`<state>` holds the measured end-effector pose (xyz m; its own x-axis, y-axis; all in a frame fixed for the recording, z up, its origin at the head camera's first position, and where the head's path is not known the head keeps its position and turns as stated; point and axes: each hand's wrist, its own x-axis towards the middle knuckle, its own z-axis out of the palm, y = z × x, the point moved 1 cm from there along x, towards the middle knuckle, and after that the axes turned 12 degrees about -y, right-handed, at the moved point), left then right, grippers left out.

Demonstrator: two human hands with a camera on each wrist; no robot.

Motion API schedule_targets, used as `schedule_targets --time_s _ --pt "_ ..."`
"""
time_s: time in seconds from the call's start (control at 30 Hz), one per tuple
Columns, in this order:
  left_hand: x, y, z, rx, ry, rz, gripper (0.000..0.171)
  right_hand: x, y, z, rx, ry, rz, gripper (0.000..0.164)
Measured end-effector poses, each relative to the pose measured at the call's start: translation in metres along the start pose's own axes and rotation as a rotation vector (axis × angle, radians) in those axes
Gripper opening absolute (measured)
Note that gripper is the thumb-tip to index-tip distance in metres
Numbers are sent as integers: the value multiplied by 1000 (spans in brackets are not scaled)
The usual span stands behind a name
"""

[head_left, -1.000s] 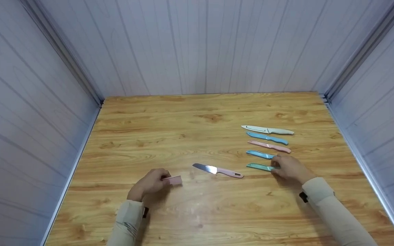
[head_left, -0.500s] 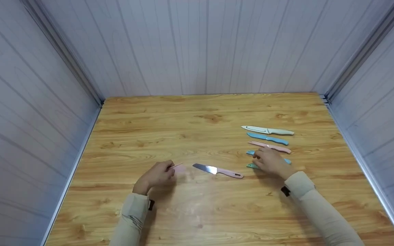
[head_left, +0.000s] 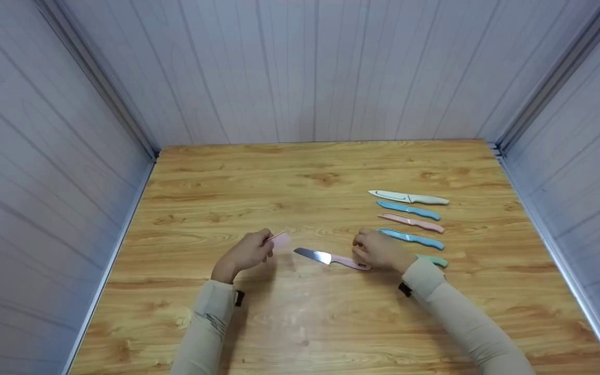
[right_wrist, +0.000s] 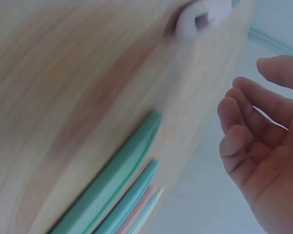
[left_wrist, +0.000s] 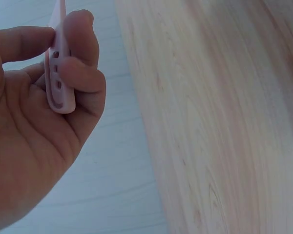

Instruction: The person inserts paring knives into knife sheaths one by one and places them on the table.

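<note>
My left hand (head_left: 245, 255) pinches a pink knife sheath (head_left: 280, 240) between thumb and fingers, above the table. In the left wrist view the slotted sheath (left_wrist: 60, 80) lies against the curled fingers. On the table between the hands is a pink-handled kitchen knife (head_left: 340, 261), its bare steel blade pointing left. My right hand (head_left: 382, 251) hovers at the handle end of that knife. The right wrist view has its fingers (right_wrist: 234, 142) loosely bent with the thumb apart, holding nothing; the knife's pink handle end (right_wrist: 188, 24) is separate from them.
Right of the hands lies a column of sheathed knives: white (head_left: 429, 200), blue (head_left: 422, 212), pink (head_left: 425, 225), blue (head_left: 425, 241) and green (head_left: 435, 260). The right forearm partly covers the green one. Pale panel walls (head_left: 310, 73) enclose the wooden table (head_left: 300, 323) at back and sides.
My right hand has moved left from the green and blue sheathed knives to the pink knife's handle. My left hand has moved up and right with the sheath, which has turned. The knives lie still.
</note>
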<state>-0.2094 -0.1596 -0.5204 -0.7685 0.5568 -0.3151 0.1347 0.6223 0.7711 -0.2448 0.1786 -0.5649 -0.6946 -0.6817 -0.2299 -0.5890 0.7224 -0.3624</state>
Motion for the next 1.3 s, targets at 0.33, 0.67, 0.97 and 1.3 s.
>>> schedule_targets --time_s 0.33,0.67,0.97,1.3 --pt "7 7 -2 15 9 30 23 12 -17 18 -28 -102 16 31" --pt "8 5 2 35 17 56 19 13 -24 20 -77 -87 -13 17" --pt "8 5 3 36 18 52 18 17 -25 24 -55 -103 33 14" --pt "7 4 1 28 23 49 17 18 -26 28 72 -150 79 16"
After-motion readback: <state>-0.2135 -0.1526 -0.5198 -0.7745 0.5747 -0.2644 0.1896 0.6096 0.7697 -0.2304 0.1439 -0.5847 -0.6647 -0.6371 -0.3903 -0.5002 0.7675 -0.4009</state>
